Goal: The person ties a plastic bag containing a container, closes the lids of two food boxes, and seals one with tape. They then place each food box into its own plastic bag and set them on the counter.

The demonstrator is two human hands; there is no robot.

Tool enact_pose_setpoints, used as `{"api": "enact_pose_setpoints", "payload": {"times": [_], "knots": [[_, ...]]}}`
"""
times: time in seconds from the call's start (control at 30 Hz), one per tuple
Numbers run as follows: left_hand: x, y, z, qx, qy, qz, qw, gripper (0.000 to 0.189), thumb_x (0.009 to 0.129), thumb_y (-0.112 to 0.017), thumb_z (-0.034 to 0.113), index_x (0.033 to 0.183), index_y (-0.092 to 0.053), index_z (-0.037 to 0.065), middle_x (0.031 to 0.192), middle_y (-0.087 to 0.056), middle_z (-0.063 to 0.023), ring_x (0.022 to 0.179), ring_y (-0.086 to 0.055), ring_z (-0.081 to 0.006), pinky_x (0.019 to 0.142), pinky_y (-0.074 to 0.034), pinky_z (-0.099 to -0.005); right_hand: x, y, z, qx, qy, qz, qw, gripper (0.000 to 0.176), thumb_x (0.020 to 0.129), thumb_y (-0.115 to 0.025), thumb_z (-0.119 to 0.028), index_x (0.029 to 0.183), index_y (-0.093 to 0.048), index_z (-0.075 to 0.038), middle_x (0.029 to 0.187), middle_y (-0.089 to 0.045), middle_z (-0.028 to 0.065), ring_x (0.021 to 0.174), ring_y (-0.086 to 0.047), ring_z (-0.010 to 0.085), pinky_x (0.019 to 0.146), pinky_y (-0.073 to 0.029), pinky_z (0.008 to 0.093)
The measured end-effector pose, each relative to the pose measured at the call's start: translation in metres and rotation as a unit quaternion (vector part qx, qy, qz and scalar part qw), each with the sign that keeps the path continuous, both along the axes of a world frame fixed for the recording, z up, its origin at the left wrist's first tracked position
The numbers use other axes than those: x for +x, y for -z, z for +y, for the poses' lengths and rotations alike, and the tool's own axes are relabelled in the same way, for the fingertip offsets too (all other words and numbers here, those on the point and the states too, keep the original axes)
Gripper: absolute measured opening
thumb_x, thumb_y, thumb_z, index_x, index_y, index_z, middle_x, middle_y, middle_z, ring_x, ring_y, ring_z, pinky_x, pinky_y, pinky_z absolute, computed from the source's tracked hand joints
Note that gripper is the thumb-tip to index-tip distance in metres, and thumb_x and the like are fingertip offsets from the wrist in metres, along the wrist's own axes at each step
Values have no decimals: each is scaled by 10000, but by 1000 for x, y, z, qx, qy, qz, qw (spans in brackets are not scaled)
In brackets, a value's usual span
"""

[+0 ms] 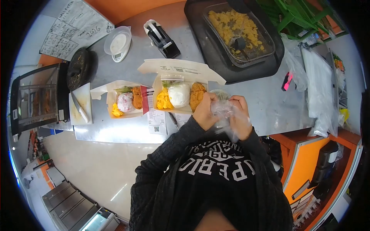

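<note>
Landmark = big open meal box (179, 96) mid-counter, lid up, holding yellow pieces, a white wrapped lump and a fried piece

Far left of it: glass display cabinet (36, 96); cutting board (85, 96) with a knife (79, 107) on it; dark round dish (79, 67) behind the board
Just left of it: smaller open meal box (125, 101), similar filling
Behind-left: white scale (118, 42), tape dispenser (162, 38)
In front, touching its near-left corner: printed receipt (156, 117)

Right edge of the box: left hand (204, 109), fingers curled and pinching the clear plastic bag (224, 111)
The bag sits crumpled between both hands, just right of the box and off the counter
Small round clear tub (220, 94) is just behind the bag; contents can't be made out
Right hand (241, 117): fingers closed on the bag's other side, thumb up top

Behind-right of the box: black tray (269, 63) with yellow pasta
Well right: pink marker (287, 81), stack of clear bags (320, 88)

Handling, my read: the bag is near weightless, limp and slick, clings to itself, and probably tears if yanked. Best held by pinching the open rim with both thumbs and forefingers, not the bunched middle
</note>
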State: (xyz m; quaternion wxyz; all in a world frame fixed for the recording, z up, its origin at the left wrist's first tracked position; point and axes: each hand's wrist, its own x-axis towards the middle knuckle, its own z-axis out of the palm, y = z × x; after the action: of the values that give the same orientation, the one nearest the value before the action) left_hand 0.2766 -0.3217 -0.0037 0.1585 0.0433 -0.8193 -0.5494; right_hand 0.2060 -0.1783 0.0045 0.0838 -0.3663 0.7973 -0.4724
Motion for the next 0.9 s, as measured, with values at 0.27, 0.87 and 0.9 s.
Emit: {"api": "enact_pose_setpoints", "payload": {"times": [0.27,0.87,0.9], "knots": [[1,-1,-11,51,127,-7,991,192,637,-612,43,829,-601,38,838,-506,-110,788,-510,-251,710,-408,-291,-9,-3,25,-56,-147,-167,973,78,836,-484,-76,864,-463,-6,924,-480,109,784,-471,207,715,-398,288],[56,24,-100,-280,-293,-17,914,508,685,-627,68,1156,-439,41,1119,-475,-173,1022,-455,-321,870,-347,-398,3,-7,-10,36,-76,63,994,469,566,-746,-110,1002,-573,-91,1285,-326,230,1174,-355,374,955,-329,387],[63,40,-104,-297,-331,-41,895,526,704,-614,61,1189,-413,32,1149,-456,-192,1047,-445,-326,888,-342,-400,6,2,-15,39,-88,42,994,510,538,-755,-106,1017,-580,-103,1311,-297,234,1203,-329,387,972,-317,391]]}}
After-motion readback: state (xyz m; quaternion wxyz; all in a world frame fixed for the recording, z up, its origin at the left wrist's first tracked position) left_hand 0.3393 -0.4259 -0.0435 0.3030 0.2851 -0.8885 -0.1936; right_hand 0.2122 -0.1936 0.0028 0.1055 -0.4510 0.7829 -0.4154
